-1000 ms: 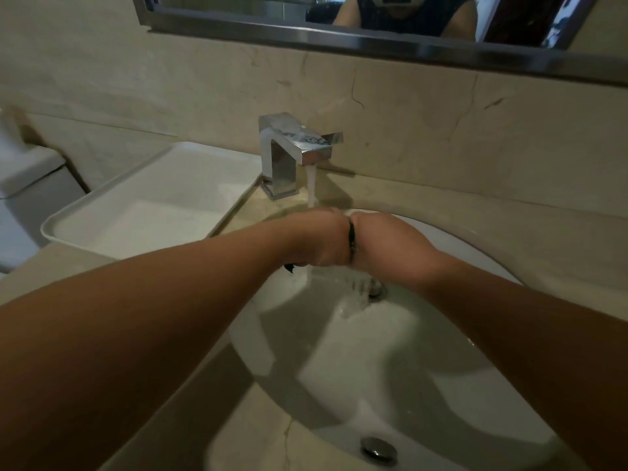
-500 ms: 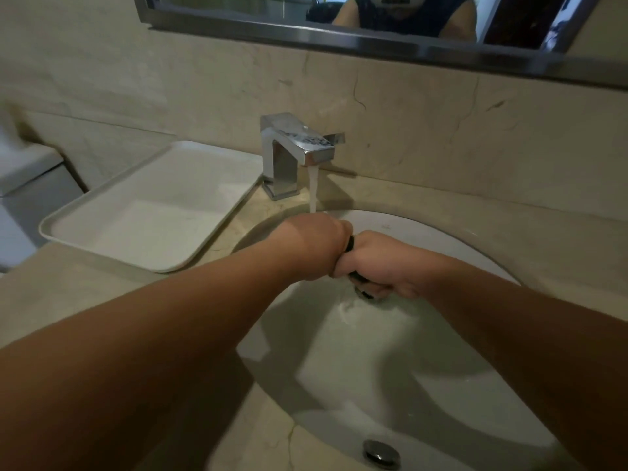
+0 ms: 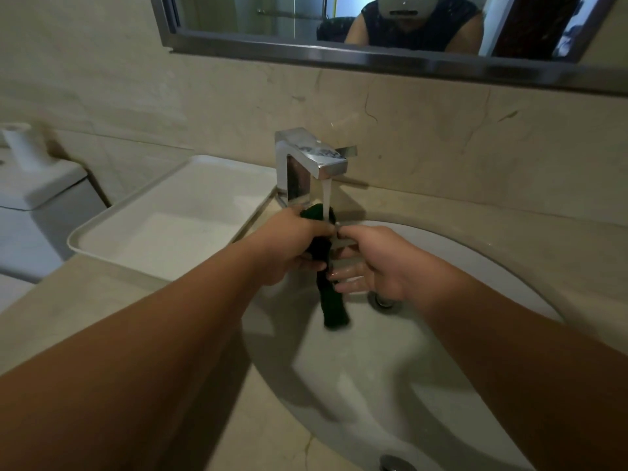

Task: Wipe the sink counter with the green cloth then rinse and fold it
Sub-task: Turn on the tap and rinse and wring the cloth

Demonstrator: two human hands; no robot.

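Green cloth point(image 3: 334, 300) held under tap stream point(image 3: 326, 198) | left hand point(image 3: 295, 248) grip closed on it | right hand point(image 3: 370, 263) grip loosely open beside it

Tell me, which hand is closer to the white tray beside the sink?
The left hand. It grips the green cloth just right of the white tray edge. The right hand is farther right, over the sink basin.

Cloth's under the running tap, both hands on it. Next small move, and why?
Probably squeeze downward along the green cloth. The left hand grips its bunched top under the faucet stream, the right hand has wet fingers beside it, and the lower end hangs twisted over the sink. Rinsing looks underway; folding comes later.
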